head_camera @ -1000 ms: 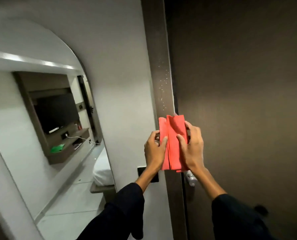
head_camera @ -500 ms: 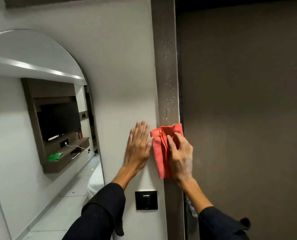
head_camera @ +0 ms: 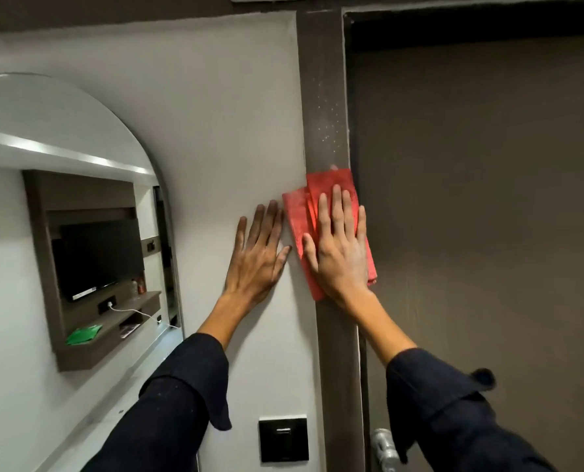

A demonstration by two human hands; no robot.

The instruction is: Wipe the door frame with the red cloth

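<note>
Red cloth (head_camera: 331,189): folded microfibre, pinned flat against the brown door frame (head_camera: 324,97), its left edge lapping onto the pale wall (head_camera: 215,114) and its right edge reaching the seam by the door (head_camera: 471,233).
Right hand (head_camera: 339,253): palm and spread fingers lie flat on the cloth, no clenching; the grip here is pressure rather than a pinch, which I judge suits a long stroke along a narrow upright.
Left hand (head_camera: 258,257): released, holding nothing, fingers splayed on the wall just beside the cloth; it looks placed there to brace the body while the other arm pushes.
Specks (head_camera: 329,127): pale dots scattered on the frame above the cloth, so I would say the upper stretch is not yet wiped.
Frame below: the strip under the hand looks plain, though the light is too dim to call it clean.
Door handle (head_camera: 382,444): metal, low down by the right sleeve, well clear of the cloth.
Switch plate (head_camera: 283,439): black, on the wall low between the arms, apart from both hands.
Mirror (head_camera: 62,216): arched, off to the left, showing a room's television shelf; no part in the job.
Likely next need: steady flat pressure upward over the specks.
</note>
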